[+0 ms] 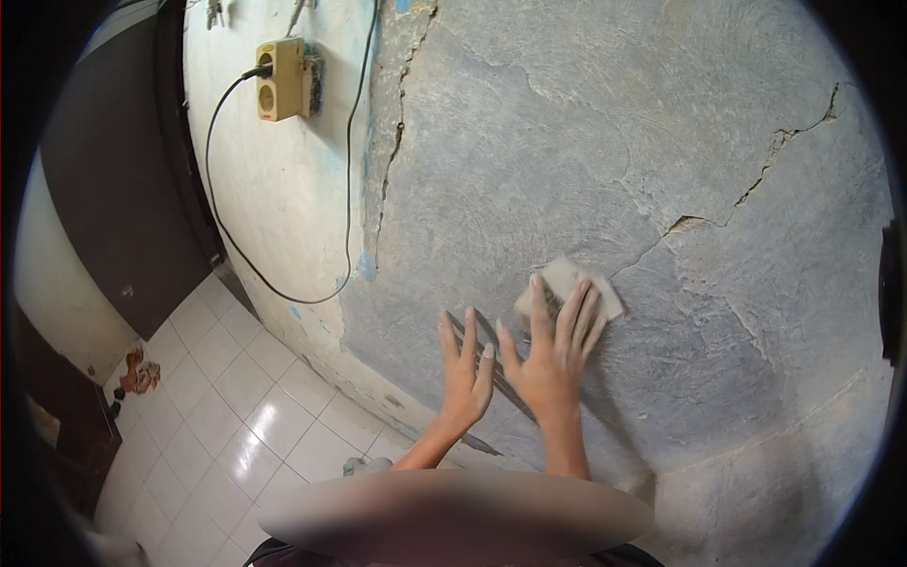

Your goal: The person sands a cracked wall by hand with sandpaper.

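My right hand [554, 361] lies flat with its fingers spread, pressing a pale, dusty folded sheet [561, 272] to the grey plastered wall [489, 184]. The sheet is slightly blurred, and I cannot tell whether it is sandpaper or cloth. To the left, my left hand [462, 386] is held up against or close to the same wall. Its fingers are apart and nothing is in it. Curved scratch marks cover the grey plaster. A jagged crack [686, 224] runs from beside the sheet up to the right.
A cream socket block [280, 79] with a plugged-in black cable [348, 177] hangs on the whitish wall at upper left. Another crack [400, 131] runs down beside it. White floor tiles [212, 397] lie below left, with reddish-brown fragments [140, 372] near a dark door panel [120, 184].
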`<state>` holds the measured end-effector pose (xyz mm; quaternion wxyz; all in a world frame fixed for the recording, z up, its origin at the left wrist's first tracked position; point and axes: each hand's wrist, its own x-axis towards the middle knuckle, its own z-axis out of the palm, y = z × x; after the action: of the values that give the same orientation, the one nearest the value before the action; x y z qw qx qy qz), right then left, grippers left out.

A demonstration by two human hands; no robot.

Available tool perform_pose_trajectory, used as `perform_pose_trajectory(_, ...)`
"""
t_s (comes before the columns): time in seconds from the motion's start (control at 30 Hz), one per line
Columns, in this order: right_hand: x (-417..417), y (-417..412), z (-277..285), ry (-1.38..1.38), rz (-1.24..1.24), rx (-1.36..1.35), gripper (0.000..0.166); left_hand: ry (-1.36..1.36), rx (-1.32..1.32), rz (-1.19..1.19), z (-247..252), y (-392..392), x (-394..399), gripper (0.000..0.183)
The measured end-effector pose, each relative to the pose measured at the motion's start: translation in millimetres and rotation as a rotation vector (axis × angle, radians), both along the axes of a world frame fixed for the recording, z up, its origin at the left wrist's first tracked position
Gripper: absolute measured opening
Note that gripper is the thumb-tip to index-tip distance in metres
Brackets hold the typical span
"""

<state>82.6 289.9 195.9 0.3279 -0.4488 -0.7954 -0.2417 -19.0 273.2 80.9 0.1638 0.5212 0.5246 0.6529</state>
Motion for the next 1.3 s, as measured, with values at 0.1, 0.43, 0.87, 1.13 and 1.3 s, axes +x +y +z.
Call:
perform_pose_trajectory(0.1,-21.0,8.9,54.5,0.014,0.021,0.097,0.069,0.066,-0.029,0.027,7.5,4.2,-24.5,0.063)
perform_pose_trajectory(0.43,-121.3,25.8,6.5,0.137,-0.086,0.100,0.071,0.190,0.001,0.046,22.5,13.4,-117.3,0.063)
perform_pose_trajectory(0.87,-163.0,27.2,-40.8,0.352,-0.046,0.040,0.081,0.384,0.147,-0.226,17.9,18.3,-180.0,0.069)
perform_pose_trajectory(1.13,-143.2,31.3,-23.3,0.313,-0.267,0.238,0.074,0.411,0.196,-0.281,32.0,19.7,-183.7,0.067)
perform_pose_trajectory(1.3,-147.2,14.4,-89.8,0.342,-0.408,0.127,0.069,0.419,0.250,-0.275,37.3,20.0,-180.3,0.063)
